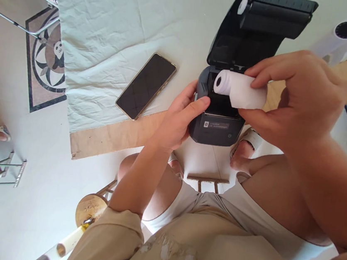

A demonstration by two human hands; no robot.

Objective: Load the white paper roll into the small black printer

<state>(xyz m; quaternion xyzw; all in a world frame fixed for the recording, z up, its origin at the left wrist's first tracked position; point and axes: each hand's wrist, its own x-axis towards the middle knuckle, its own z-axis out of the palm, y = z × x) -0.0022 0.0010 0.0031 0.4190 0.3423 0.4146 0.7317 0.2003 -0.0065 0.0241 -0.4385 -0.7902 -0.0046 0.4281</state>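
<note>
Paper roll (248, 92) — at printer bay (222, 105) (open)

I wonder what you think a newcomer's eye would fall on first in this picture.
Probably the white paper roll, held by the right hand at the opening of the dark printer, which the left hand grips at its side. Next might come the dark-screened phone lying on the pale cloth, left of the printer, then the panda mat on the floor farther left.
</note>
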